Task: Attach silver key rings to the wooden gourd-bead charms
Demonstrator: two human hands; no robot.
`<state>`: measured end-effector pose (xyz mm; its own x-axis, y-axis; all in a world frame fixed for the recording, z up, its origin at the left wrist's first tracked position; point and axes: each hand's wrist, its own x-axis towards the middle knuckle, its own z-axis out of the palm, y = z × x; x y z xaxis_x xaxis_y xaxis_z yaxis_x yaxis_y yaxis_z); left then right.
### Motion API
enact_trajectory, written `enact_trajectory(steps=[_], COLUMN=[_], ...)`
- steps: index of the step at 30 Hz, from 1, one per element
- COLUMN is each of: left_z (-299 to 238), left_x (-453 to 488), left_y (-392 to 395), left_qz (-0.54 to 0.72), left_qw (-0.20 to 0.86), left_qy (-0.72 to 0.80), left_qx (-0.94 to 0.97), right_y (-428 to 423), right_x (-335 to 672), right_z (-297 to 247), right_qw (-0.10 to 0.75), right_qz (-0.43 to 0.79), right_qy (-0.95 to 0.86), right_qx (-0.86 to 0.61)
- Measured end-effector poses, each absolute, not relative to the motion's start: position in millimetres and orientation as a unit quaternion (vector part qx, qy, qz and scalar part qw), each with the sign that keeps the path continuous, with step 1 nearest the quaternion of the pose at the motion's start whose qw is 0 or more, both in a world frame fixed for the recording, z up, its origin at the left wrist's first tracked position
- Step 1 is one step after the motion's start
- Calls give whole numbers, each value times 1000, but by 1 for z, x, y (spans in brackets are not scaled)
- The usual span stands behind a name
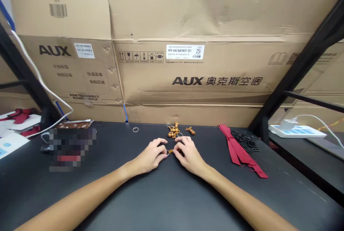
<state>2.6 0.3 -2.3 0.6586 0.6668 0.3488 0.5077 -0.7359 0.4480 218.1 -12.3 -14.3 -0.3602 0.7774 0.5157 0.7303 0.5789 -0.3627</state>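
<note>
Near the middle of the dark table, my left hand [150, 156] pinches a small metal key ring [168, 152] between thumb and fingers. Just to its right, my right hand [189, 155] is closed on an orange-brown cord [171, 151] that meets the ring; whatever hangs from the cord is hidden by the fingers. Beyond both hands lies a small pile of brown gourd-shaped pendants [174, 129] with rings among them. One more gourd pendant [191, 131] rests apart, right of the pile.
A loose key ring [135, 130] lies back left. On the right are red fabric strips [236, 145] and black clips [245, 140]. A partly blurred dark item [72, 145] sits left. Cardboard [215, 19] walls the back; black metal posts [295, 66] flank the table. A power strip [298, 131] is far right.
</note>
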Motion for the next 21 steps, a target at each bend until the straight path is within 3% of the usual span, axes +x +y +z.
enact_trajectory(steps=[5, 9, 21], left_z=[1, 0, -11], left_x=[4, 4, -4], left_y=[-5, -6, 6], left_qz=[282, 264, 185], left_qw=[121, 86, 46], left_qy=[337, 337, 421], left_qx=[890, 900, 887], right_y=[-18, -19, -9], right_x=[221, 223, 230], right_z=[-7, -4, -13], right_qw=[355, 317, 268], right_qz=[-13, -9, -27], right_qy=[-825, -861, -840], right_qx=[-439, -397, -472])
